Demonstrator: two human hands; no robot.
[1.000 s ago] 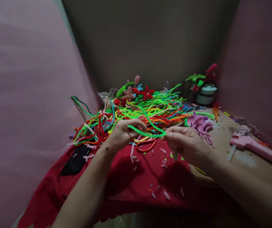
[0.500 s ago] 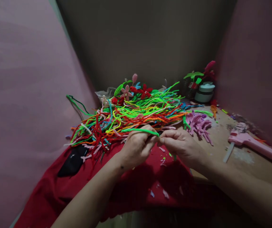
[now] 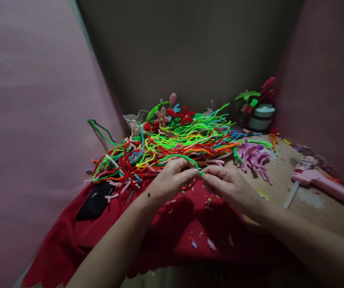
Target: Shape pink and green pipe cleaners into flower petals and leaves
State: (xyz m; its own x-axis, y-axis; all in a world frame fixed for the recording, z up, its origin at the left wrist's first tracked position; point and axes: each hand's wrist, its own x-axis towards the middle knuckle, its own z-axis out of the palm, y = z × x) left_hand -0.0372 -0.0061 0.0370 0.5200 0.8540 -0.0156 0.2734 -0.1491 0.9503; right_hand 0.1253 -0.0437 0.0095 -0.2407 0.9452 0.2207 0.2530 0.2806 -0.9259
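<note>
A green pipe cleaner point(image 3: 186, 157) runs over my left hand point(image 3: 174, 176) and bends down to the fingertips, where thumb and fingers pinch it. My right hand point(image 3: 230, 184) pinches the pipe cleaner's lower end close by, its fingertips almost touching those of the left. A small green bit shows between the two pinches; its exact shape is too small to tell. Just behind the hands spreads a large heap of pipe cleaners point(image 3: 172, 140) in green, yellow, red, orange and blue.
Right of the heap lies a bundle of pink-purple pipe cleaner pieces point(image 3: 253, 158). A pink glue gun point(image 3: 316, 176) with a glue stick rests farther right. A black phone point(image 3: 95, 201) lies at left on red cloth point(image 3: 165, 240). Pipe cleaner flowers point(image 3: 185, 116) and a lidded jar point(image 3: 262, 117) stand behind.
The green pipe cleaner now bends more sharply down at the fingertips. My left hand has turned, with its thumb stretched toward the right hand. The view has shifted slightly.
</note>
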